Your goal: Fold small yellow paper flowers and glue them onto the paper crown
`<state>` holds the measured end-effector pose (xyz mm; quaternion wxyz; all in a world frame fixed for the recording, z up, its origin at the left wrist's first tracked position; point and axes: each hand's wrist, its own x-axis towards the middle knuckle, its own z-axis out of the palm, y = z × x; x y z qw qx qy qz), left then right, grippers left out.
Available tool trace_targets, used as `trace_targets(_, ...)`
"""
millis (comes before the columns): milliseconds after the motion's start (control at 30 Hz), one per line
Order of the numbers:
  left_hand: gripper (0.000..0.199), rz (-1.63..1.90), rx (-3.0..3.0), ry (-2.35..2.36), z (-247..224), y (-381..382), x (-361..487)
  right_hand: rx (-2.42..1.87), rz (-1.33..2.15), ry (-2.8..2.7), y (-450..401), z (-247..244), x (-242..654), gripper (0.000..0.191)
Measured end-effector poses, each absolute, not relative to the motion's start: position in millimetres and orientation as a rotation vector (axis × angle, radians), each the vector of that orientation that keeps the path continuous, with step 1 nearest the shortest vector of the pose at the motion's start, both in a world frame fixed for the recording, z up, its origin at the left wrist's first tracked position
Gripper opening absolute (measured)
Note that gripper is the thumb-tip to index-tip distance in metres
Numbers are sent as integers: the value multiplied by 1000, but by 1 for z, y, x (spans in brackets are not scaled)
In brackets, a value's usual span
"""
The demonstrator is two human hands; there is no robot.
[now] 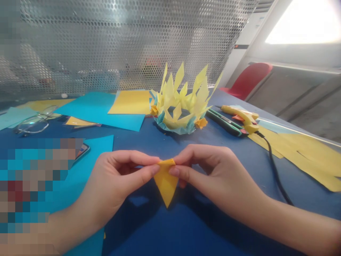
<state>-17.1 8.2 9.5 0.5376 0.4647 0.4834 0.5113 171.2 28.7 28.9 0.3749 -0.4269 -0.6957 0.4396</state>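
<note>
A small folded piece of yellow paper [167, 185] points downward like a kite, its top edge folded over. My left hand [121, 177] pinches its upper left corner between thumb and forefinger. On the opposite corner, my right hand [205, 169] grips with thumb and forefinger, other fingers curled behind. The paper is held above the blue table [149, 234]. Beyond my hands stands a pale yellow paper crown [177, 119] with tall diamond points, a crumpled light-blue band and orange paper flowers [201, 123] at its base.
Right of the crown lie a green cutter [226, 122] and a yellow glue gun [246, 119] with a black cord [274, 170]. Yellow sheets [306, 153] lie farther right. Blue sheets [87, 106], eyeglasses [33, 125] and a partly blurred phone [83, 151] are left. Perforated metal [128, 42] rises behind.
</note>
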Motion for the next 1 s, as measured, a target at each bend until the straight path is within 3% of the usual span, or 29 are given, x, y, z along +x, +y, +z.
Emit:
trace_targets(133,20,1173,1132,1125,9,9,-16,-1002,952,-1881,26,28,173,6)
trace_targets(400,11,995,1116,1078,11,6,-14,-892,619,-2083,22,25,176,18)
trace_targets(567,9,1032,1219,1126,10,6,-14,-910,717,-2084,24,26,176,3)
trace_targets(667,16,1121,1153,1140,9,8,-15,-1006,861,-1974,23,23,174,33)
trace_targets(767,23,1125,1140,1151,10,9,-16,-1048,996,-1851,23,20,172,20)
trace_targets(900,15,966,1293,1102,12,7,-16,-1022,904,-1816,26,19,170,8)
trace_targets(1000,8,914,1303,1087,12,6,-16,-953,803,-1912,26,21,171,10)
